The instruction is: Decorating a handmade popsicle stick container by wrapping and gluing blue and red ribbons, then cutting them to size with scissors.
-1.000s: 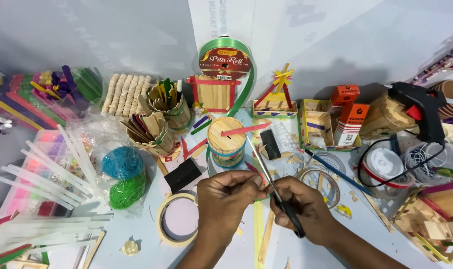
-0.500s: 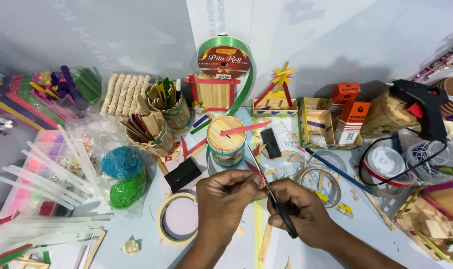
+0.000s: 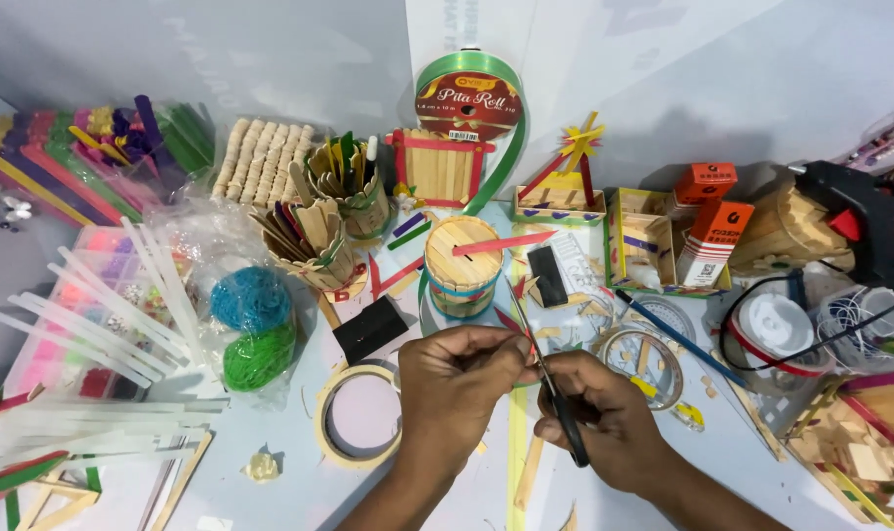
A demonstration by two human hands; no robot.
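- Your table (image 3: 270, 501) was pale blue and crowded from edge to edge.
- A ring of masking tape (image 3: 356, 429) lay flat near the front, with a black block (image 3: 370, 329) just behind it.
- A stick-built round box (image 3: 461, 266) stood upright at the centre.
- Blue and green yarn balls (image 3: 253, 329) sat in a clear bag to your left, beside scattered white glue sticks (image 3: 93, 324).
- A black glue gun (image 3: 860, 221) stood at your far right.
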